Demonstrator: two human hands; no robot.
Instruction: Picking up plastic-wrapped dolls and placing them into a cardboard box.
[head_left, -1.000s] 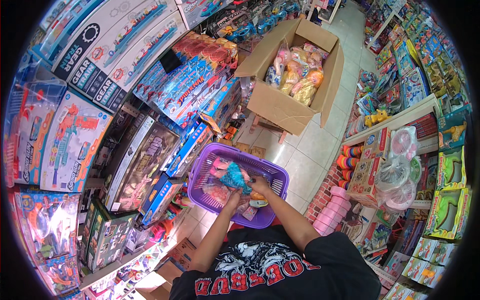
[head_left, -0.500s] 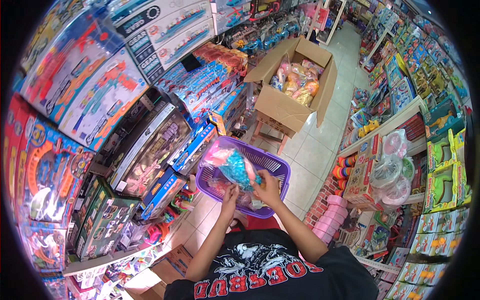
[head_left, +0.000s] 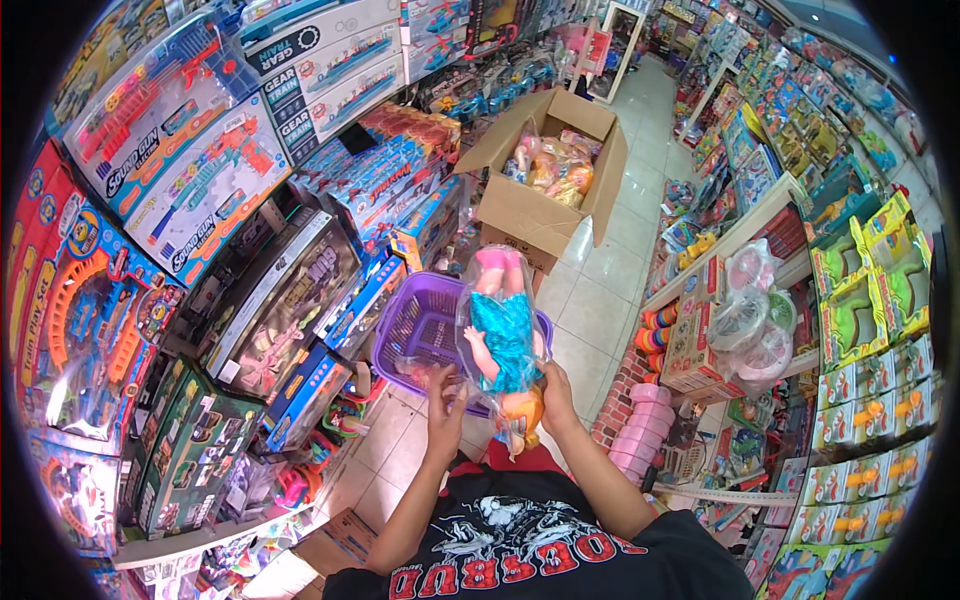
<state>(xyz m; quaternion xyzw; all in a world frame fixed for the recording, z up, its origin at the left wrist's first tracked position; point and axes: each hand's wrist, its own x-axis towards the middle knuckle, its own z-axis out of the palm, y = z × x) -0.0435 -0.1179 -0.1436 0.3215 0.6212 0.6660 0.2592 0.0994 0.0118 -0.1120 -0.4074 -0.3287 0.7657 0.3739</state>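
Note:
A doll (head_left: 503, 340) in a clear plastic bag lies over the purple basket (head_left: 392, 350), its pink shoes pointing away and its orange-haired head toward me. It wears a shiny turquoise dress. My right hand (head_left: 557, 400) grips the bag at the doll's side, close to the head. On the other side, my left hand (head_left: 445, 412) is held up with fingers and thumb apart, a little away from the doll and holding nothing. Clear plastic packaging with something reddish shows at the bottom of the basket; the doll hides part of it.
Beyond the basket, an open cardboard box (head_left: 530, 215) holds several bagged dolls. Boxed toys, among them a toy gun box (head_left: 215, 190), fill the left shelves. Along the right stand pink rolls (head_left: 640, 435), bagged wheel-shaped items (head_left: 750, 330) and shelved toys. A tiled aisle (head_left: 625, 170) runs between.
The doll has turned, its shoes swinging from the left to point away from me, and it now shows full length. My left hand has come off the bag and opened.

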